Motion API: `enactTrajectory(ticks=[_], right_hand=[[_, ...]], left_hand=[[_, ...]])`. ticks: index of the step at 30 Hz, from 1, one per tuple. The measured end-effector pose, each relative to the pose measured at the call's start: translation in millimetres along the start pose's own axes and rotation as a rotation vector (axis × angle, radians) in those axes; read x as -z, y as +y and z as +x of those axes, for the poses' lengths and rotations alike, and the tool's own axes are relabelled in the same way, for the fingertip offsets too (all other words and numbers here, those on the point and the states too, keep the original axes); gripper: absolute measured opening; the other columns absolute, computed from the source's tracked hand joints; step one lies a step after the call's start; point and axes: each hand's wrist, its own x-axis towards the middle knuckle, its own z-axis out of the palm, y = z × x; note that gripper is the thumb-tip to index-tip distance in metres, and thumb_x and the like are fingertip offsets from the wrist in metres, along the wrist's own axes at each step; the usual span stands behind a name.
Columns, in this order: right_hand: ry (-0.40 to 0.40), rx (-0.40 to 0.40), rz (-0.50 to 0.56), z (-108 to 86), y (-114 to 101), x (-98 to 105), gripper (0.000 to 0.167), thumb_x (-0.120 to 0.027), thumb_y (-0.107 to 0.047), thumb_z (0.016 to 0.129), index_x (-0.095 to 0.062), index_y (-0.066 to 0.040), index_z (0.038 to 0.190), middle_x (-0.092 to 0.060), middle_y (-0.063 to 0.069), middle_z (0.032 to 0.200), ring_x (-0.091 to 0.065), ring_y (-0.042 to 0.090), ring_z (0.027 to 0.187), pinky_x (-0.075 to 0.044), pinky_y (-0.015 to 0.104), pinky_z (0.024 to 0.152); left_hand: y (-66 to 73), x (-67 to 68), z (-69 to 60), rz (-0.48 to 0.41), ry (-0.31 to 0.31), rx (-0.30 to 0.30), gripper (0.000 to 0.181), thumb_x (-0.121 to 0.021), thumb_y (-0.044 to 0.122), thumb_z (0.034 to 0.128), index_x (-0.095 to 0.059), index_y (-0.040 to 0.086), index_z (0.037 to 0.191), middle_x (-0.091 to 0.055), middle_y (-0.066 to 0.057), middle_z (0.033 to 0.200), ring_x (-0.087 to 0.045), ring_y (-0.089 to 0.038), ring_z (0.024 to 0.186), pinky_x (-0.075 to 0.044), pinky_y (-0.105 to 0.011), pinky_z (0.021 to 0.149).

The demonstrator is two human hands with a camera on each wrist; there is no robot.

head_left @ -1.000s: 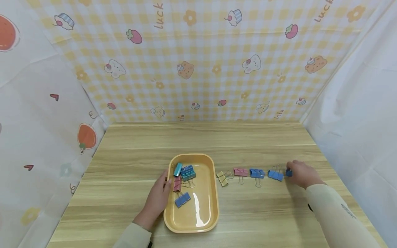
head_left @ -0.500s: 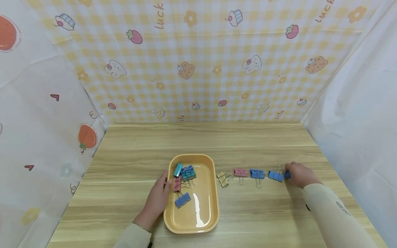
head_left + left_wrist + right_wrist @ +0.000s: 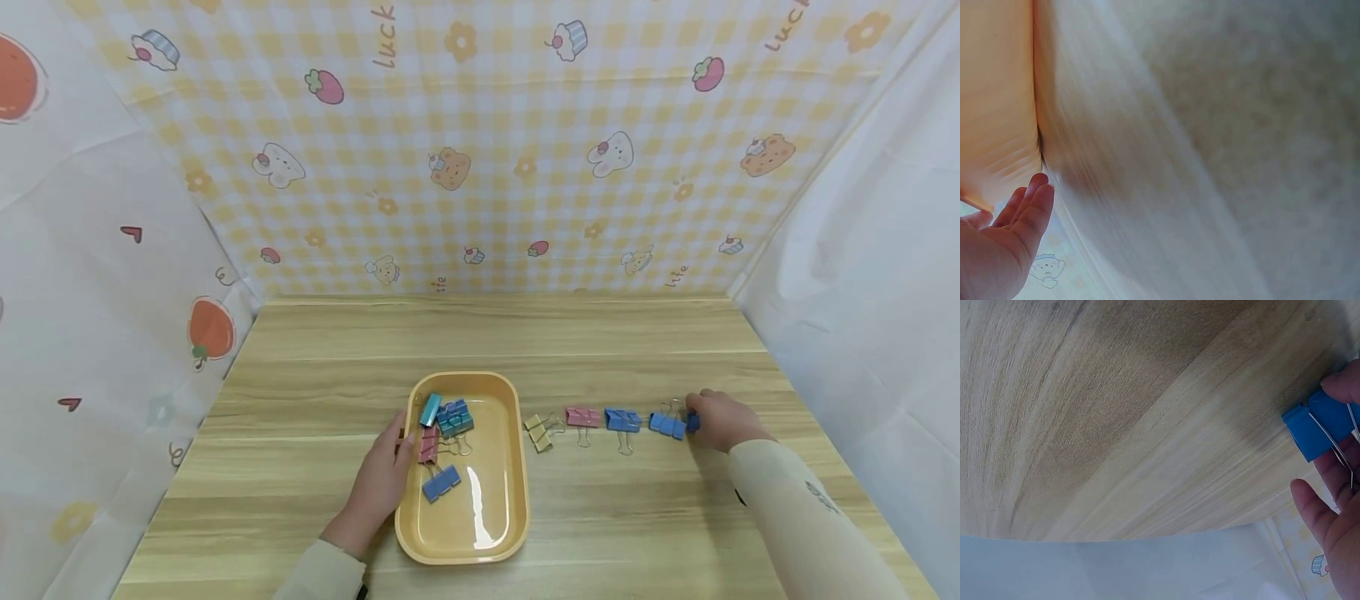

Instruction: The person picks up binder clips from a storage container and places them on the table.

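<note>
Head view: the right hand (image 3: 722, 421) pinches a small blue binder clip (image 3: 693, 422) at the right end of a row on the wood-grain tabletop (image 3: 480, 333). The right wrist view shows one digit pressed on the clip's blue face, other fingers behind it by the wire handles (image 3: 1330, 442), and one finger standing apart, off the clip. The held clip sits just beside a light-blue clip (image 3: 666, 425); whether they touch cannot be told. Leftward, the row continues with a wide blue clip (image 3: 622, 419), a pink clip (image 3: 582, 417) and a tilted yellow clip (image 3: 538, 433) near the tray (image 3: 495, 450). The left hand (image 3: 381, 475) rests at the tray's left side, thumb near the rim; in the left wrist view its fingers lie nearly straight and close together, tips at the outer wall. Inside, toward the left: two teal clips (image 3: 431, 410), a patterned blue clip (image 3: 452, 408), a red-pink clip (image 3: 428, 446) and a plain blue clip (image 3: 441, 483). Writing: "luck" reads twice on the checked cloth (image 3: 525, 108), "life" lower right; script on the right sleeve (image 3: 795, 508) is too small to read.
</note>
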Motion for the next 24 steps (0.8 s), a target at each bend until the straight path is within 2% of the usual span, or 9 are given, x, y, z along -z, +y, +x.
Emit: enactTrajectory(ticks=[8,24], right_hand=[[0.002,0.008,0.003,0.9,-0.3,1.0,0.022,-0.075,-0.005,0.072,-0.06,-0.007,0.087,-0.055,0.005,0.082,-0.053,0.025,0.073,-0.048,0.045,0.063],[0.041,0.025,-0.017,5.2,3.2,-5.1,0.023,-0.077,-0.004,0.069,-0.065,-0.007,0.089,-0.054,0.006,0.086,-0.052,0.029,0.08,-0.05,0.048,0.068]], left_hand=[[0.8,0.0,-0.2,-0.015,-0.004,0.002,0.053,-0.039,0.024,0.1054,-0.024,0.007,0.153,-0.049,-0.021,0.137,-0.055,-0.034,0.118,-0.052,-0.046,0.091],[0.5,-0.2,-0.2,-0.011,0.001,-0.001,0.053,-0.039,0.024,0.1055,-0.024,0.007,0.153,-0.047,-0.021,0.14,-0.052,-0.035,0.122,-0.049,-0.049,0.095]])
